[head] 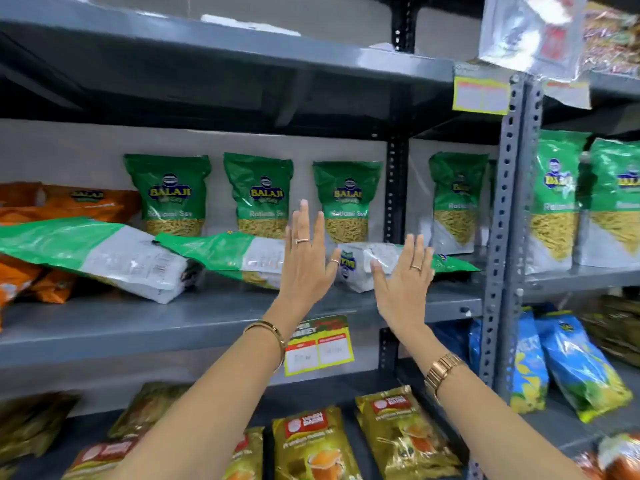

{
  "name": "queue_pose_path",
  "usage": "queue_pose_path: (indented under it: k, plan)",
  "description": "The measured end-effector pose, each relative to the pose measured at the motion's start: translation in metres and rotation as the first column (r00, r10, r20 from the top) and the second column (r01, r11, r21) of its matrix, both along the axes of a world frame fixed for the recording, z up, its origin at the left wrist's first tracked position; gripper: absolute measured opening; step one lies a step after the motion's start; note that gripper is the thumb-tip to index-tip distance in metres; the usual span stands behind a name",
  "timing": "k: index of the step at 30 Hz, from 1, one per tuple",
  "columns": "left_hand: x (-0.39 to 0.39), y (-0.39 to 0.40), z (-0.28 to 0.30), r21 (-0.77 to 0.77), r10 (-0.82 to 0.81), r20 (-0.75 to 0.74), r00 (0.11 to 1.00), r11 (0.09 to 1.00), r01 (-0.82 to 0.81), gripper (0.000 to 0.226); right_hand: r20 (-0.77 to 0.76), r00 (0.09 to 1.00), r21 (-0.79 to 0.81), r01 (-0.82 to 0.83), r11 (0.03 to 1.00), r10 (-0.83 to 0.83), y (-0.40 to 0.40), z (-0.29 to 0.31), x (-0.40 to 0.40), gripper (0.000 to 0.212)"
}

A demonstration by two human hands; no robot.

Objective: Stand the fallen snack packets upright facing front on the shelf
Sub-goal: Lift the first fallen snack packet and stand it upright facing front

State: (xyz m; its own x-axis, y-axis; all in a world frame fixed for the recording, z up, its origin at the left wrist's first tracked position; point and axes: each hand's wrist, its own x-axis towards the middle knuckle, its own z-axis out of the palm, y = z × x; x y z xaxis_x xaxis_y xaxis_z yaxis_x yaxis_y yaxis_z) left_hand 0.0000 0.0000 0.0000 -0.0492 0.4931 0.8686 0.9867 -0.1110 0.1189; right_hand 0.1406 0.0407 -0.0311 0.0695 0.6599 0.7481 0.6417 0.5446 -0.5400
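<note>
Three green-and-white Balaji snack packets lie flat on the grey middle shelf (173,323): one at the left (104,254), one in the middle (228,252), one at the right (360,263). Behind them several matching green packets (169,192) stand upright facing front. My left hand (306,258) is raised with fingers spread, in front of the gap between the middle and right fallen packets. My right hand (405,278) is open over the right fallen packet, fingertips near its top. Neither hand holds anything.
Orange packets (69,202) lie piled at the shelf's left end. A perforated grey upright (512,202) divides this bay from the right one, where green packets (557,199) stand. Blue packets (581,362) and gold packets (405,431) fill the lower shelves. A yellow price tag (318,348) hangs on the shelf edge.
</note>
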Motion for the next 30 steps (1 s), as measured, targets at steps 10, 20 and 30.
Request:
queue_pose_path:
  k: [10,20,30]
  plan:
    - [0.049,0.071,0.018,-0.246,-0.078,0.282,0.956,0.957,0.151,0.057,-0.919,0.393,-0.233,-0.524,0.819,-0.01,0.062,0.032,0.019,0.085]
    - [0.046,0.094,0.03,-0.363,0.044,0.765,0.643,0.854,0.373,0.049,-0.976,0.186,-0.217,-0.732,0.646,-0.117,0.09,0.037,0.013,0.073]
    - [0.042,0.092,0.023,-0.303,0.013,0.863,0.506,0.814,0.495,0.022,-0.921,0.347,-0.05,-0.554,0.831,0.176,0.1,0.053,0.024,0.06]
